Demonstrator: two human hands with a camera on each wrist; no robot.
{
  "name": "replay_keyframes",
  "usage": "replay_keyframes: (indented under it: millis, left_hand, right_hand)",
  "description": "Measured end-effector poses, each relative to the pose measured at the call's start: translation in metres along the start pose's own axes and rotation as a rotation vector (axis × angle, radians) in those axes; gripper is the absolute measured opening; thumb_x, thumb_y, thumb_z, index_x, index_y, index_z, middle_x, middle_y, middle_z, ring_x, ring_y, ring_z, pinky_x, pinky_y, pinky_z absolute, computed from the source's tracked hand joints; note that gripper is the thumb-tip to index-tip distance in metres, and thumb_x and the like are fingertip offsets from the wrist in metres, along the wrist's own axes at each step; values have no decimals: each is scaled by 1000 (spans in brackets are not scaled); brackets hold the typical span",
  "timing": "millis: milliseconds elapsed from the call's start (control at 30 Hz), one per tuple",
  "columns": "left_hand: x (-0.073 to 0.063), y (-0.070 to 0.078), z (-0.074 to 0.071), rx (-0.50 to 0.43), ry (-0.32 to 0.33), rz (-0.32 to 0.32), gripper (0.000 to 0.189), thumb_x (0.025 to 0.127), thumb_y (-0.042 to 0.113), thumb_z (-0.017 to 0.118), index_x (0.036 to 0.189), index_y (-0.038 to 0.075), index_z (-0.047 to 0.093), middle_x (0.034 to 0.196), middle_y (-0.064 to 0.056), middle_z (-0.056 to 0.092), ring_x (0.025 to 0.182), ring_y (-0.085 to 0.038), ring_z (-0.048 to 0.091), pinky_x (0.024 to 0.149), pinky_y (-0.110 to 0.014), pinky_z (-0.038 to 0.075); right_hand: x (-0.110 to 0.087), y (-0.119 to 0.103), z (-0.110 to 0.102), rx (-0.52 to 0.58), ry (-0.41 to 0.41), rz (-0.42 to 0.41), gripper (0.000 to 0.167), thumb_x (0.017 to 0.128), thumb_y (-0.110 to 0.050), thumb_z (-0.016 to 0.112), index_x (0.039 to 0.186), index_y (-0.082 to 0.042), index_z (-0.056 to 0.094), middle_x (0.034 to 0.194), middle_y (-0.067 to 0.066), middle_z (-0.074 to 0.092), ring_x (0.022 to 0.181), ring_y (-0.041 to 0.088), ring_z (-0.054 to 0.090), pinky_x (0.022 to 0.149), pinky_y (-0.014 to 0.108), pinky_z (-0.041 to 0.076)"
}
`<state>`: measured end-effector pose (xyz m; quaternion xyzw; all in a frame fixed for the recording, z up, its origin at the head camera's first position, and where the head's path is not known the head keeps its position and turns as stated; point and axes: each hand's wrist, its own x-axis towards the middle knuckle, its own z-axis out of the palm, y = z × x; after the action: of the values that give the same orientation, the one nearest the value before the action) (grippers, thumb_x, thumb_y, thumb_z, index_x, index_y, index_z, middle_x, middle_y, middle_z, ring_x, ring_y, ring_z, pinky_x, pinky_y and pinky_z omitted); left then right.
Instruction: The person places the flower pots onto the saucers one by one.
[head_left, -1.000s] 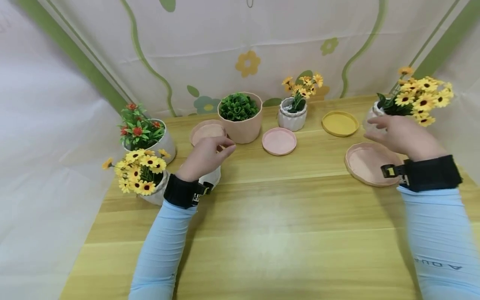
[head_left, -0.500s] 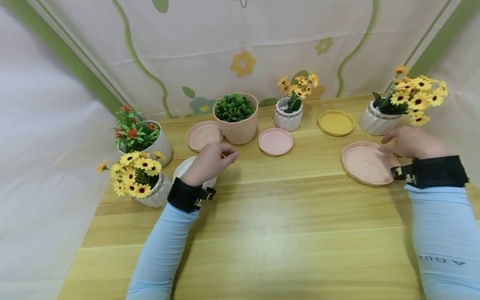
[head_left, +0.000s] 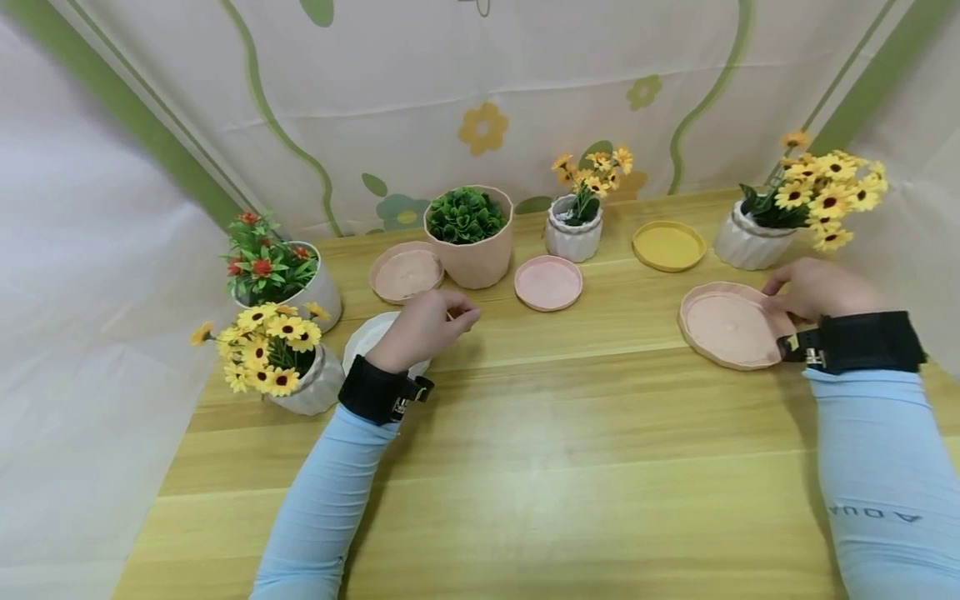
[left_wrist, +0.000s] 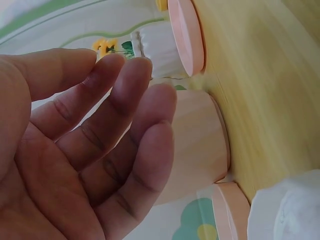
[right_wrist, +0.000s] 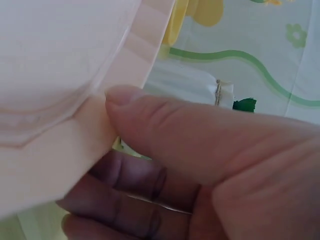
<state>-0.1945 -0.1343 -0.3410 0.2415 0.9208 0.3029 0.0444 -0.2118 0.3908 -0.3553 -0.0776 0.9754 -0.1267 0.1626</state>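
At the right, my right hand [head_left: 823, 289] pinches the edge of a large pale pink plant saucer [head_left: 723, 325]. In the right wrist view the thumb lies on the saucer's angular rim [right_wrist: 90, 120], the other fingers under it. My left hand [head_left: 423, 331] hovers with loosely curled fingers and holds nothing, its palm bare in the left wrist view. Beneath it a white saucer [head_left: 365, 336] is partly covered. Just behind the right hand stands a white ridged pot [head_left: 752, 243] with yellow daisies [head_left: 832, 196].
Along the back are a pink pot [head_left: 480, 262] with a green plant, a small white pot [head_left: 574, 237], a yellow saucer [head_left: 669, 247] and two pink saucers, one round [head_left: 548, 283], one scalloped [head_left: 407, 272]. Two flowering pots, one red-flowered [head_left: 318, 292], one yellow-flowered [head_left: 318, 383], stand left.
My right hand has come down from beside the right daisy pot and taken hold of the large pink saucer's rim. The left hand has barely moved. The view has shifted slightly.
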Motion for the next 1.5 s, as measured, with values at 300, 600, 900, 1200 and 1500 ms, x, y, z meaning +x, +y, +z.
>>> replay_keyframes:
  millis: [300,600,900,1200,1500]
  left_hand:
    - [3,8,7,-11,-36,1,20,100,21,62,96,6,75,82,2,67,72,-14,59,66,-31,50]
    - [5,19,15,-32,-77,-16,22,101,22,60,97,6,75,80,1,66,71,-15,58,65,-31,50]
    - [22,38,36,-169,-127,-93,32,103,24,54,121,2,68,84,-11,74,68,-25,70,55,-29,52]
    - [57,66,71,-411,-193,-166,37,102,19,54,131,-3,61,80,-13,73,61,-23,67,58,-29,57]
    - [85,89,100,-365,-251,-238,41,102,22,57,135,-3,57,78,-10,73,63,-24,69,60,-32,58]
  right_hand:
    - [3,3,1,43,-28,-8,18,96,-11,59,102,5,65,57,1,55,55,20,55,52,33,44]
    - [9,-17,0,85,0,-92,15,96,-11,60,98,2,66,63,0,61,58,17,58,52,30,49]
    - [13,-44,2,201,-9,-141,19,97,-7,57,106,10,62,65,5,64,58,20,63,52,32,54]
    - [19,-55,10,221,-68,-183,17,98,-4,56,107,8,63,60,6,62,54,20,64,52,33,56]
    - [17,-63,11,239,-153,-146,14,98,-1,52,107,6,60,62,7,64,56,21,65,54,34,57]
